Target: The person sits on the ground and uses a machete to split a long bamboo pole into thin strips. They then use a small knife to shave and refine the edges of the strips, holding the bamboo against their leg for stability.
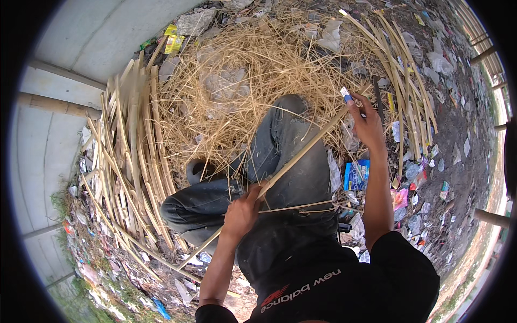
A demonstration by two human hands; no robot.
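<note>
A long split bamboo strip runs slantwise across my crossed legs, from the lower left up to the right. My left hand is closed around its middle, above my lap. Near the strip's upper end, my right hand pinches it between thumb and fingers. A small blue and white piece shows at these fingertips; whether it is a finger wrap or something held, I cannot tell. A dark narrow bar lies just beyond the right fingers, and whether the hand touches it is unclear. Thin slivers rest across my lap.
Bamboo strips are piled at my left, and more strips lie at the far right. A heap of pale shavings spreads ahead of my legs. Litter, including a blue packet, covers the ground; a grey wall stands left.
</note>
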